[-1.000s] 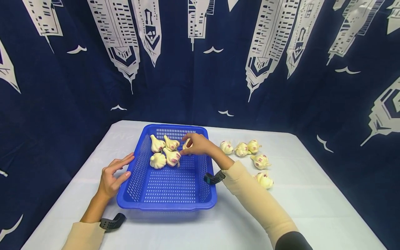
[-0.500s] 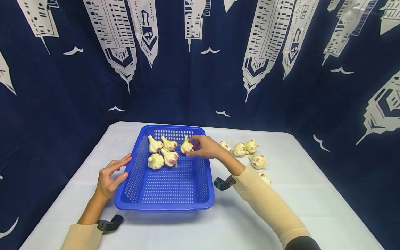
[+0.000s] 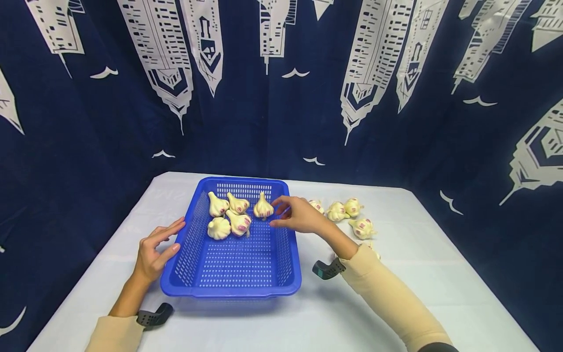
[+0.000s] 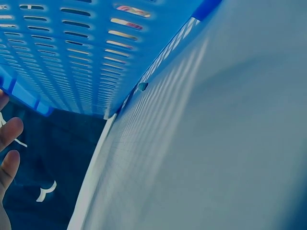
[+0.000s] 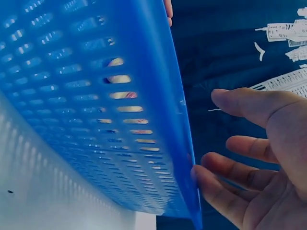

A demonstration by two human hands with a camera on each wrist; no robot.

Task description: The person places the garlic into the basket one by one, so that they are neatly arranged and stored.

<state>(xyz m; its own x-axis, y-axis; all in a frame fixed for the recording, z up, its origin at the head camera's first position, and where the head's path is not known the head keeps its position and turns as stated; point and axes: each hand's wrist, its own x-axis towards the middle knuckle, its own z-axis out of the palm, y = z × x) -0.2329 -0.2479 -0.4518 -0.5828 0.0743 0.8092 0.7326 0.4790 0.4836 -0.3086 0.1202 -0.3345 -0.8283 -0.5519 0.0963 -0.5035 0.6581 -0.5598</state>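
As the straight-fingered left hand is touching the blue basket, the empty right hand, fingers parted, is hovering beside the rightmost garlic bulb inside; clearing the rim is likely demanding lift.

In the head view we are seeing bright, even light, with soft shadows falling on the white table beneath the blue perforated basket. In both wrist views we are getting dimmer, bluish pictures, with pale stripes streaking the table in the left.
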